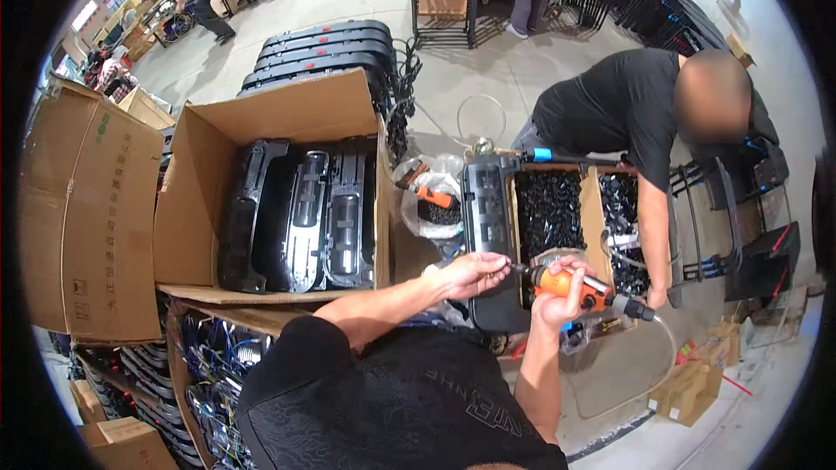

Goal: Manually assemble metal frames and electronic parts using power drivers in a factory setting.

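My right hand (560, 292) is wrapped round an orange-and-black air screwdriver (596, 293), its bit pointing left and a clear hose at its rear end. My left hand (475, 276) is closed in a pinch right at the bit's tip; whatever the fingers hold is too small to make out. Below both hands lies a long black plastic housing (488, 209), running away from me. Just right of it, an open carton (592, 209) holds many small black parts in compartments, partly hidden by the screwdriver.
On the left stands a large open cardboard box (283, 109) with black plastic housings (306, 218). Beside it, a plastic-lined container (422, 222) has another orange screwdriver (433, 197) on top. A co-worker in black (618, 104) leans in at the right. Wires (218, 365) fill a lower-left box.
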Demonstrator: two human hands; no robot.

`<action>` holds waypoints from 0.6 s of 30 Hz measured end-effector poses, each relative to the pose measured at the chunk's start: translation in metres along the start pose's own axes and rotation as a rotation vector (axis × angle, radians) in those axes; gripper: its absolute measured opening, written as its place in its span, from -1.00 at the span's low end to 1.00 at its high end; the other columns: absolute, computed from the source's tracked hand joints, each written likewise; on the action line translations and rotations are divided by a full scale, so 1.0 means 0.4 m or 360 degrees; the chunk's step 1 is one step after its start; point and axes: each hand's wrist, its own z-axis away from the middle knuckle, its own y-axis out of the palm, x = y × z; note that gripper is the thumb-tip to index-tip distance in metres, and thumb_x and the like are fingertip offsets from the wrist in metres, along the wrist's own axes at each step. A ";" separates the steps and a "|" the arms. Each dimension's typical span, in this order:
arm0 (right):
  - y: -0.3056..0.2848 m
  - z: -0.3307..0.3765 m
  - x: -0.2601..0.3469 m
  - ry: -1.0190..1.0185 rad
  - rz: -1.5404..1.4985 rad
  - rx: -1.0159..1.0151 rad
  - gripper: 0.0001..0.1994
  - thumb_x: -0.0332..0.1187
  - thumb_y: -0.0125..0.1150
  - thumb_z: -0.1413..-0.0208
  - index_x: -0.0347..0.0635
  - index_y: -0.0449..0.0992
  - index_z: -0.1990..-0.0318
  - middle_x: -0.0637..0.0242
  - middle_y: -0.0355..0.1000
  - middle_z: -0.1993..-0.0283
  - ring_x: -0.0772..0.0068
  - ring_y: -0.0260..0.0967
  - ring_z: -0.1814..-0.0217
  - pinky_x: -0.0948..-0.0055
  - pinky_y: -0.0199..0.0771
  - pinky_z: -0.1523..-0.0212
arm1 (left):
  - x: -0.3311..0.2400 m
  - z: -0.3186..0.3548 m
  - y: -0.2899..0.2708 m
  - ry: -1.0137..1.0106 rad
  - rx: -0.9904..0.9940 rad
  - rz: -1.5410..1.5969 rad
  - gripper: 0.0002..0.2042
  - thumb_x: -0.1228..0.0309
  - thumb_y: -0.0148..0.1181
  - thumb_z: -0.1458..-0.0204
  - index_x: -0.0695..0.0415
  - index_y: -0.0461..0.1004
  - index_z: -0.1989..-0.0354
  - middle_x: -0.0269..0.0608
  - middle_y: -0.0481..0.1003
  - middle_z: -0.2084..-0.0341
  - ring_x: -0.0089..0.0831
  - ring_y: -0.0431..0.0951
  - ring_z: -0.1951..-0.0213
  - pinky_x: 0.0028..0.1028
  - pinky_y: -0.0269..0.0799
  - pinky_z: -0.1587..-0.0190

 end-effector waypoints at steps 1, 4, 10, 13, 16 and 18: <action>-0.013 0.005 0.011 -0.0013 -0.0019 -0.0035 -0.89 -0.40 0.04 -0.19 -0.24 0.38 0.20 0.13 0.41 0.33 0.36 0.35 0.41 0.36 0.42 0.27 | 0.006 0.002 0.007 -0.0058 0.0091 0.0009 -0.86 0.42 0.17 -0.18 0.18 0.51 0.15 -0.28 0.56 0.31 -0.54 0.55 0.27 -0.61 0.51 0.19; -0.036 0.027 0.035 -0.0005 -0.0036 -0.0113 -0.89 -0.41 0.04 -0.19 -0.24 0.38 0.21 0.12 0.41 0.33 0.37 0.34 0.42 0.37 0.41 0.27 | 0.024 0.005 0.024 -0.0125 0.0059 -0.0038 -0.88 0.41 0.17 -0.18 0.16 0.52 0.19 -0.29 0.56 0.34 -0.55 0.55 0.31 -0.60 0.51 0.23; -0.071 0.066 0.048 -0.0075 0.0031 -0.0080 -0.81 -0.31 -0.03 -0.28 -0.26 0.41 0.21 0.15 0.43 0.28 0.39 0.34 0.36 0.37 0.41 0.23 | 0.061 -0.005 0.010 -0.0168 0.0079 -0.0084 -0.90 0.40 0.18 -0.18 0.14 0.54 0.23 -0.31 0.57 0.38 -0.56 0.54 0.37 -0.60 0.51 0.27; -0.063 0.060 0.043 -0.0095 0.0043 -0.0057 -0.81 -0.30 -0.03 -0.28 -0.26 0.41 0.22 0.16 0.43 0.30 0.38 0.35 0.35 0.39 0.42 0.24 | 0.077 0.004 0.005 -0.0180 0.0061 -0.0012 -0.90 0.39 0.18 -0.18 0.14 0.54 0.25 -0.31 0.57 0.39 -0.55 0.55 0.39 -0.60 0.52 0.28; -0.043 0.058 0.023 -0.0050 -0.0021 -0.0057 -0.89 -0.41 0.03 -0.22 -0.25 0.40 0.21 0.11 0.44 0.31 0.35 0.37 0.38 0.39 0.44 0.28 | 0.040 0.007 0.013 -0.0251 -0.0042 -0.0196 -0.78 0.25 0.16 -0.20 0.16 0.54 0.24 -0.37 0.52 0.46 -0.64 0.39 0.56 -0.68 0.33 0.51; -0.030 0.056 0.002 0.0001 -0.0089 -0.0063 -0.91 -0.52 0.10 -0.16 -0.25 0.38 0.20 0.07 0.44 0.31 0.33 0.37 0.41 0.37 0.45 0.30 | 0.004 0.007 -0.008 -0.0274 -0.0069 -0.0539 -0.68 0.13 0.15 -0.19 0.19 0.52 0.23 -0.44 0.43 0.54 -0.70 0.21 0.65 -0.68 0.12 0.62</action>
